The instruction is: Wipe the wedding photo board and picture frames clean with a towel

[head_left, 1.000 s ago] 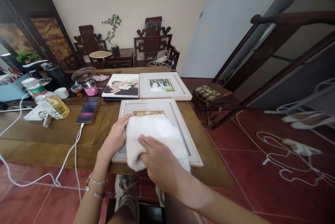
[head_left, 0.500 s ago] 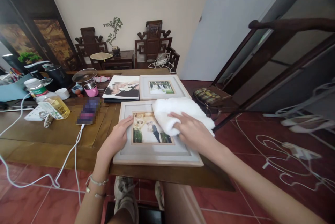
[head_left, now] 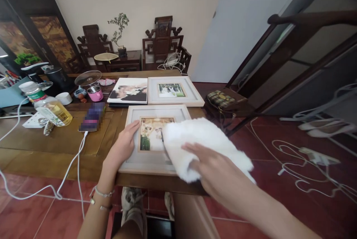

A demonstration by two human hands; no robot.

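Observation:
A light wooden picture frame (head_left: 133,113) with a wedding photo lies flat at the near edge of the wooden table (head_left: 55,146). My left hand (head_left: 122,146) presses flat on the frame's left side, fingers stretched out. My right hand (head_left: 220,174) lies on a fluffy white cloth (head_left: 200,138) that covers the frame's right half and near right corner. The fingers curl down into the cloth.
Behind it lie a second framed photo (head_left: 175,91) and an unframed print (head_left: 128,91). To the left are a phone (head_left: 92,117) on a white cable (head_left: 79,164), an oil bottle (head_left: 54,111), a pink cup (head_left: 95,93). Cables trail on the red floor (head_left: 304,164) right.
My right hand swept the cloth from the frame's near middle to its far right corner, then back down to the near right corner. The left hand stayed put.

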